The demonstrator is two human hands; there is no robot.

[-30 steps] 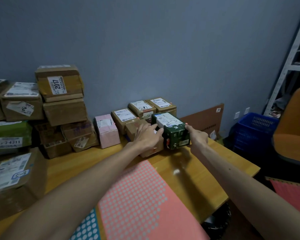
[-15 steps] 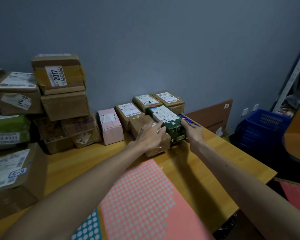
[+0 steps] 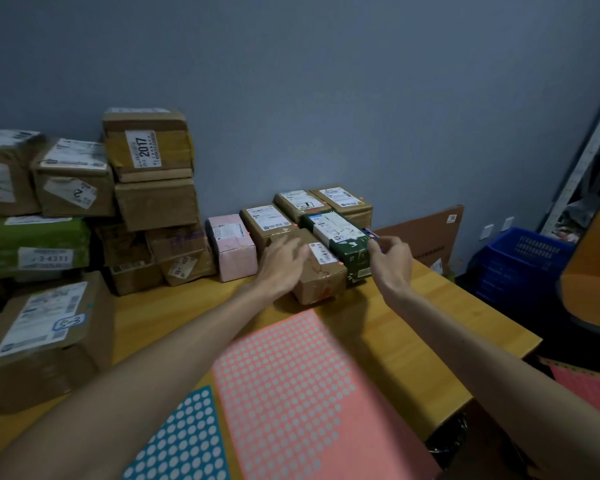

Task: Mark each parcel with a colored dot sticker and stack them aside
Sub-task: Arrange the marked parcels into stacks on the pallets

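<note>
Two labels read — "2017" (image 3: 143,148), "3-4311" (image 3: 45,258) | left hand (image 3: 284,266), right hand (image 3: 392,259): fingers apart

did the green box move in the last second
Yes. The green box has gone back toward the wall; it now sits right in front of the rear brown parcel.

View: we wear one wide-angle camera on the head.
Facing: we look forward and down across the tabletop (image 3: 413,317) toward the grey wall (image 3: 326,98).
Nearness: our forearms enter at the bottom edge; the left hand (image 3: 284,261) and right hand (image 3: 392,263) sit mid-frame, at arm's reach.
</note>
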